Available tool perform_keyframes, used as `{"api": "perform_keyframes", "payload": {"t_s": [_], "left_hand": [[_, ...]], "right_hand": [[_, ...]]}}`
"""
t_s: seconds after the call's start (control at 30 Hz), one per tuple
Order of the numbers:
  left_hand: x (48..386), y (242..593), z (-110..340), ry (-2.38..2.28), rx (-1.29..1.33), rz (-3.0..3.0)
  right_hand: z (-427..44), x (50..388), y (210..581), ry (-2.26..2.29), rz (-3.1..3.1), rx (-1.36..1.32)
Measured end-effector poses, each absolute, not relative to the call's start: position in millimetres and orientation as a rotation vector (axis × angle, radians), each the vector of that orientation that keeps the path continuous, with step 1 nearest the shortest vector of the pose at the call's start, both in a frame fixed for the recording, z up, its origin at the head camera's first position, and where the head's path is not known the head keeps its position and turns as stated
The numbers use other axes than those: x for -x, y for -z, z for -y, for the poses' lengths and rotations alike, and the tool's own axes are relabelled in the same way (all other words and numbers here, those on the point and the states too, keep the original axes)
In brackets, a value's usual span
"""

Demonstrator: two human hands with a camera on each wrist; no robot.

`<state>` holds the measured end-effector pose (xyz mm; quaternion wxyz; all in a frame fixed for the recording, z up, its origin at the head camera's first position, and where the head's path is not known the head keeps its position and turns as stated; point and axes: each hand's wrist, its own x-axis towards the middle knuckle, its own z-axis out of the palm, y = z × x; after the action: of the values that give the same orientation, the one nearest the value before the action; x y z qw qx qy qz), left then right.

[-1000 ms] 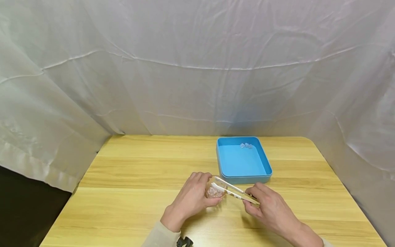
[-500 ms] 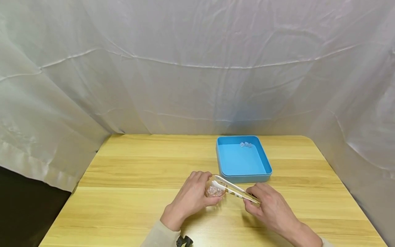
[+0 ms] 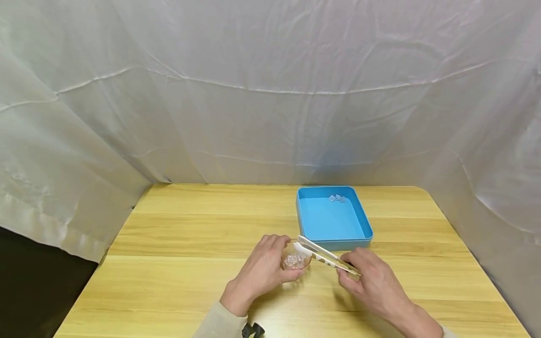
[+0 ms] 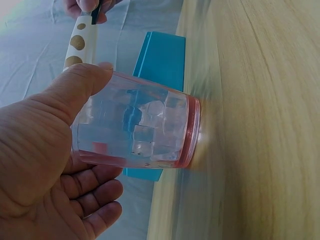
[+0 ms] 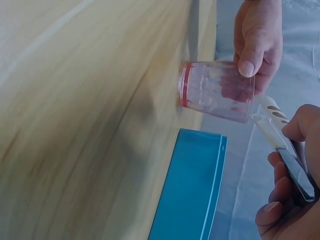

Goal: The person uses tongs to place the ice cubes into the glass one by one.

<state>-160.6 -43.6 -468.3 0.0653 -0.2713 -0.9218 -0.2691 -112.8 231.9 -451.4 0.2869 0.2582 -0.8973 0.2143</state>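
Observation:
My left hand (image 3: 259,274) grips a clear, pink-tinted cup (image 4: 107,137), thumb on one side and fingers on the other. The cup stands upright on the table. Several clear cubes (image 4: 150,127), like ice cubes, lie in its lower part. With my right hand (image 3: 376,284) I hold white tongs with brown spots (image 3: 323,260), fingers and thumb around the handle end. The tongs' tips are at the cup's mouth, slightly apart; whether a cube sits between them I cannot tell.
A shallow blue box (image 3: 338,245) stands just behind the cup, to the right. A few clear cubes (image 3: 337,199) lie in its far right corner. Grey cloth (image 3: 270,131) hangs behind the wooden table (image 3: 186,234) and at both sides.
My right hand has moved slightly right, and the tongs' tips have risen from down in the cup to its mouth. The left hand and the cup stay put.

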Motion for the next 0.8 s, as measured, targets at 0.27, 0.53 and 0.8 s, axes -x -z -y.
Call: {"api": "perform_keyframes", "payload": {"t_s": [0.27, 0.53, 0.8], "left_hand": [[159, 468, 43, 0.706, 0.826, 2.768], [158, 467, 43, 0.632, 0.836, 2.734], [159, 468, 43, 0.664, 0.839, 2.739]], "right_hand": [[-235, 117, 447, -0.563, 2.421, -0.631], [-242, 129, 439, -0.566, 2.473, -0.489], [-257, 150, 430, -0.563, 2.497, -0.367]]}}
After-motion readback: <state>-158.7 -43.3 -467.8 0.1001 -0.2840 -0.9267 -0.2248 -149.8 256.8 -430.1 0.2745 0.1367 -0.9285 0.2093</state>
